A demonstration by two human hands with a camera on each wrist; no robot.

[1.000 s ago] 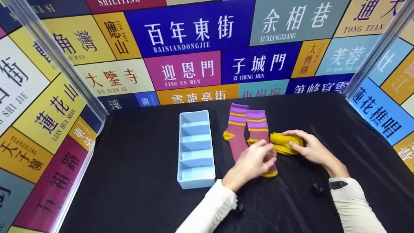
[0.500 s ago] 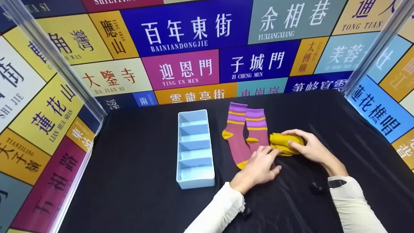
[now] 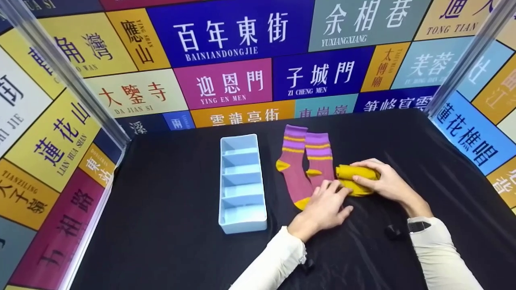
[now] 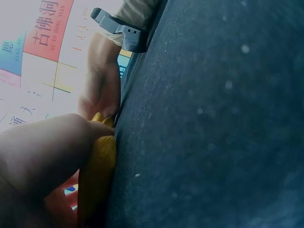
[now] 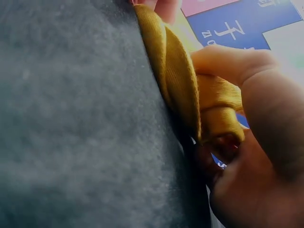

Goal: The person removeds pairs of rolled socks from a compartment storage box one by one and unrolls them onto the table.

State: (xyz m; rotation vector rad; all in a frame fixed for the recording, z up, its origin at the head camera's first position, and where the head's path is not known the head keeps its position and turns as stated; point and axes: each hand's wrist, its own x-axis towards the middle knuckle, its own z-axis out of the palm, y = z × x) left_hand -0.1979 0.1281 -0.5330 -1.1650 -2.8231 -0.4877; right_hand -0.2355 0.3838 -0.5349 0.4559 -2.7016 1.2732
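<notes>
In the head view, a folded yellow sock bundle (image 3: 356,177) lies on the black cloth. My right hand (image 3: 389,181) grips its right end, thumb on the near side and fingers over the far edge; the right wrist view shows the rolled fold of ribbed yellow fabric (image 5: 180,71) by the thumb. My left hand (image 3: 325,207) lies with fingertips at the bundle's lower left edge, its thumb held apart. Two mauve socks (image 3: 296,171) with purple cuffs and yellow stripes, heels and toe lie flat to the left. The left hand hides the nearer sock's toe.
A light blue divided box (image 3: 243,185) with several compartments stands left of the socks. Black cloth (image 3: 169,193) covers the table. Walls printed with street names (image 3: 229,82) enclose the back and sides, with clear corner posts.
My left hand has shifted down and its fingers have straightened toward the yellow bundle. The right hand keeps its hold, and the bundle's upper fold looks slightly more rolled. The head view has shifted slightly.
</notes>
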